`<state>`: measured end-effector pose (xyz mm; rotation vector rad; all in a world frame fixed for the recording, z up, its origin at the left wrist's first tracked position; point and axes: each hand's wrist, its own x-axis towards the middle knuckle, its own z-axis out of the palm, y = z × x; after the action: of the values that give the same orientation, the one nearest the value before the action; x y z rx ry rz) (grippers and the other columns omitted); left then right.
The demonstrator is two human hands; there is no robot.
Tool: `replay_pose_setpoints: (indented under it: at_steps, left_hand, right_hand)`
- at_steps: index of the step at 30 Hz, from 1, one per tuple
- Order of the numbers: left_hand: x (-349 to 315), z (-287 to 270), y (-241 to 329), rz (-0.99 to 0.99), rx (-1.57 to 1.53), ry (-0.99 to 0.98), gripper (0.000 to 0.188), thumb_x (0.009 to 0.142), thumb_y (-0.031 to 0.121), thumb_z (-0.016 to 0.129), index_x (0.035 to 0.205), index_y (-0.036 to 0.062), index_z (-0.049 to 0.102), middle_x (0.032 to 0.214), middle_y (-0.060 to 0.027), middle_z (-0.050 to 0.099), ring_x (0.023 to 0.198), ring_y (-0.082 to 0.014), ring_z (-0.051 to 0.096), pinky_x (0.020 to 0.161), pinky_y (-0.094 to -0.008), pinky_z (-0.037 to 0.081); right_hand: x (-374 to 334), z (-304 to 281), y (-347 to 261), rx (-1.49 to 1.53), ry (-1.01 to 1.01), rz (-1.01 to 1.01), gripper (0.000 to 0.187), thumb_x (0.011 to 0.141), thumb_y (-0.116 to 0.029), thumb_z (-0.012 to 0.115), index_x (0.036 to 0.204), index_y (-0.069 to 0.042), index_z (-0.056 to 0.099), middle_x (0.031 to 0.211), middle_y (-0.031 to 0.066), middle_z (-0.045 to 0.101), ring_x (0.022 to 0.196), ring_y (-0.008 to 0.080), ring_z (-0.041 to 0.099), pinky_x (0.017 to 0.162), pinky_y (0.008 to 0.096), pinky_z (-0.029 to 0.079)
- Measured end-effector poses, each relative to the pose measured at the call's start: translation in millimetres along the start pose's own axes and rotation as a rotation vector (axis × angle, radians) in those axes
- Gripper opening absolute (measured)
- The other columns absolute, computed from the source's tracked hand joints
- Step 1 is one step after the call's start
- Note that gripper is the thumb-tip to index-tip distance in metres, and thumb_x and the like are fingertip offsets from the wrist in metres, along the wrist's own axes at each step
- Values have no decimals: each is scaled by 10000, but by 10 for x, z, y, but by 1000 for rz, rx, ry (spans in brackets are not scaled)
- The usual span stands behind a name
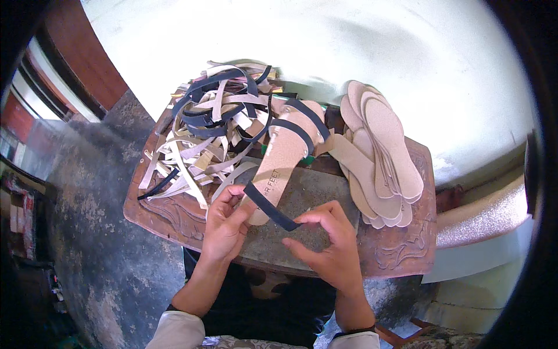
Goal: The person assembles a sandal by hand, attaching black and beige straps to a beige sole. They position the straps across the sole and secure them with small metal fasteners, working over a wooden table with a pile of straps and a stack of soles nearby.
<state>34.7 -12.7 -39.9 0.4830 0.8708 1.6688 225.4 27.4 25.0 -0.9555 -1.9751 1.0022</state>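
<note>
A beige insole (pixel 279 155) with two dark straps (pixel 293 132) across its broad end lies over the table, its heel toward me. My left hand (pixel 225 225) is at the heel, its thumb and fingers closed on one end of a loose dark strap (pixel 270 208). That strap slants across the heel toward my right hand (pixel 331 238). There the forefinger touches the strap's other end, while the thumb stands apart below it. Whether my left fingers also grip the heel is hard to make out.
On the carved wooden table (pixel 401 250), a heap of strap offcuts (pixel 203 125) in cream, beige and dark blue lies at the left. A pile of beige insoles (pixel 386 151) is at the right. A grey slab (pixel 261 244) lies under my hands. Behind stands a white wall (pixel 325 41).
</note>
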Motion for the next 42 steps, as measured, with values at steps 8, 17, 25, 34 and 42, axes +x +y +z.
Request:
replay_pose_setpoints:
  at_steps: [8,17,25,34,42]
  left_hand:
    - [-169,82,-204,46,-116,4,246,898,-38,574,1117,25,482,1145,-130,596,1046,-216,613,905,-378,514]
    - [-262,106,-359,54,-167,-75,284,895,-47,591,1126,34,446,1165,-122,575,1060,-203,590,905,-359,490]
    - [-228,-64,-362,2,-5,-228,379,854,3,671,1151,46,440,1184,-88,539,1133,-212,538,924,-367,469]
    - [34,-56,104,-61,416,-374,421,855,96,697,1239,10,548,1241,-108,586,1092,-182,581,915,-331,471]
    - [-39,72,153,-36,551,-319,261,904,124,661,1138,9,639,1085,-77,679,1000,-143,623,865,-298,497]
  right_hand:
    - [-57,212,210,38,258,6,355,704,50,707,1040,-45,642,1045,128,585,980,244,608,846,315,499]
    - [-94,345,389,610,178,162,353,781,122,629,1109,-6,595,1146,110,597,1077,194,587,926,310,485]
    - [-62,256,480,741,93,191,277,787,76,700,1017,-18,576,1108,98,600,1042,174,592,917,308,481]
    - [35,89,443,704,-143,247,246,813,16,705,1023,-26,585,1033,45,612,965,117,587,866,271,481]
    - [142,33,542,630,-233,285,241,825,-4,703,1052,-13,620,952,33,645,887,95,615,802,245,499]
